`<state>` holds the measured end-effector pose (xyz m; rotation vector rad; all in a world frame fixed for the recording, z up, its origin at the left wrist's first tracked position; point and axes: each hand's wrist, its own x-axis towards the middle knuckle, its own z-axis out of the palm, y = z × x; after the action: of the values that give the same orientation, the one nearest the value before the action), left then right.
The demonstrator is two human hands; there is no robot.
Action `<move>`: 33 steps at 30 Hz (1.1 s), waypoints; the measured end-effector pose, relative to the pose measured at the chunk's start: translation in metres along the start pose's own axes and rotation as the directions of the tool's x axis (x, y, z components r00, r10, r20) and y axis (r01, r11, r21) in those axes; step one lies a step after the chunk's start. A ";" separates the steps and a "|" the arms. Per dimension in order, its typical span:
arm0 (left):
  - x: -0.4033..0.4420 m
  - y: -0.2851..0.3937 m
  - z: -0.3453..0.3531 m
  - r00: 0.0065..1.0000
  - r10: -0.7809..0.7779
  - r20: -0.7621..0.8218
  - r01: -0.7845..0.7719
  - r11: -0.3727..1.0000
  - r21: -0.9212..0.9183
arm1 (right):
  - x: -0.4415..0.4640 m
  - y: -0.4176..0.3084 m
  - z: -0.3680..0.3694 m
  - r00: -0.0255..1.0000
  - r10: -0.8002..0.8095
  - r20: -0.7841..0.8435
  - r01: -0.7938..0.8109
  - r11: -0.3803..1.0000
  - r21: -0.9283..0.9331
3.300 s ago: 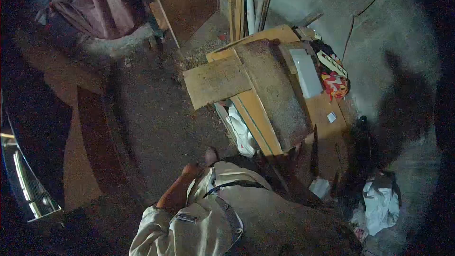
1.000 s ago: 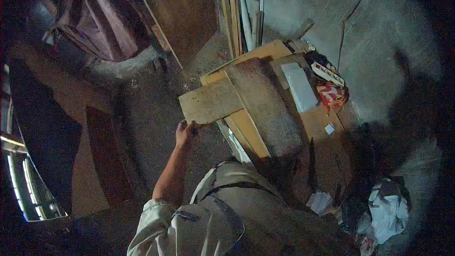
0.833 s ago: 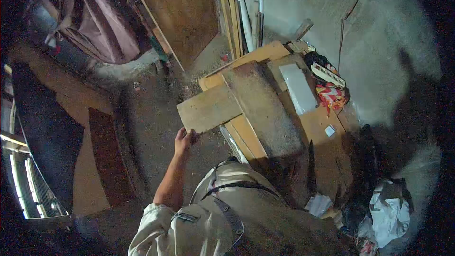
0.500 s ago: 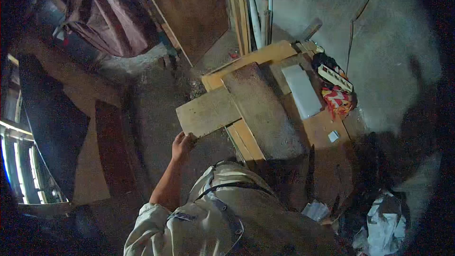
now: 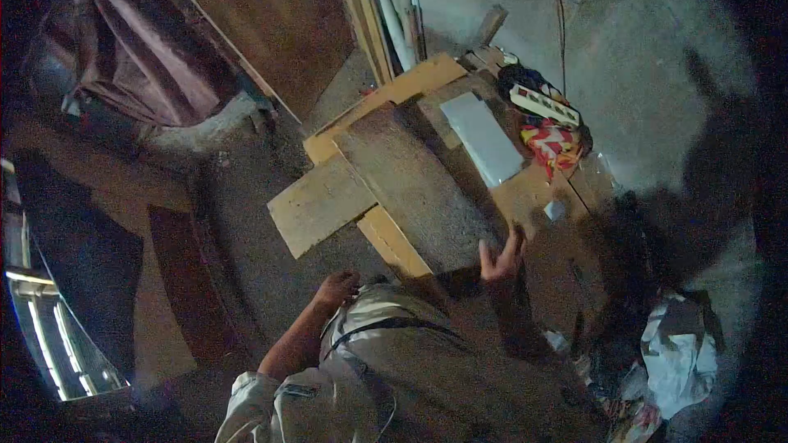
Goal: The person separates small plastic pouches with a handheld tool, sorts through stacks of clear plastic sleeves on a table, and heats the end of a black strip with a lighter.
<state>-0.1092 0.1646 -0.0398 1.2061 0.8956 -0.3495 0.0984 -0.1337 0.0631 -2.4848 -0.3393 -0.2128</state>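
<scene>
A light wooden board juts out to the left from under the edge of a dark, dusty board. My left hand is below the light board and apart from it, close to my shirt front. Its fingers look curled, with nothing visible in them. At the dark board's near right corner is my right hand, thumb and fingers spread. Whether it touches the board I cannot tell. A yellowish strip of wood shows between the two boards and my body.
Beyond the dark board lie a white panel, a power strip and a red-and-yellow cloth. Long wooden strips lean at the back beside a large brown sheet. White bags lie at lower right.
My left hand has let go of the light board's corner and drawn back toward my body. My right hand has come into view by the dark board. The view has shifted somewhat.
</scene>
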 end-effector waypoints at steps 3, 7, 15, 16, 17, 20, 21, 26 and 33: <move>0.006 -0.011 -0.009 0.996 0.077 0.036 -0.084 0.969 0.234 | 0.070 0.058 0.047 0.995 -0.084 -0.055 0.084 0.996 0.000; -0.032 0.021 0.009 0.992 -0.046 -0.116 0.061 0.990 0.130 | 0.175 0.062 0.051 0.992 -0.007 0.130 0.000 0.999 0.052; -0.028 -0.024 -0.027 0.973 0.226 -0.051 -0.190 0.904 0.384 | 0.268 0.103 0.113 0.802 0.113 0.587 -0.119 0.992 -0.029; -0.045 -0.001 -0.010 0.988 -0.005 -0.157 0.043 0.971 0.235 | 0.267 0.102 0.117 0.808 0.098 0.581 -0.176 0.981 0.078; -0.051 0.005 -0.002 0.979 -0.004 -0.204 0.044 0.981 0.191 | 0.266 0.101 0.119 0.815 0.086 0.574 -0.230 0.956 0.183; -0.042 -0.013 -0.003 0.967 -0.039 -0.254 0.062 0.995 0.082 | 0.269 0.115 0.142 0.834 0.106 0.542 -0.211 0.968 0.136; -0.037 -0.024 -0.009 0.967 -0.038 -0.253 0.062 0.994 0.090 | 0.268 0.116 0.143 0.841 0.113 0.529 -0.206 0.971 0.120; -0.028 -0.019 -0.013 0.983 -0.043 -0.176 0.069 0.988 0.139 | 0.262 0.049 0.071 0.818 0.208 0.537 -0.077 0.964 -0.255; -0.027 0.004 0.004 0.979 -0.030 -0.204 0.069 0.979 0.189 | 0.245 0.071 0.070 0.955 -0.077 0.286 -0.022 0.945 0.327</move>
<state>-0.1216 0.1570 -0.0166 1.4202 1.0862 -0.3677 0.3581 -0.1001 0.0234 -2.1783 -0.4915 0.1961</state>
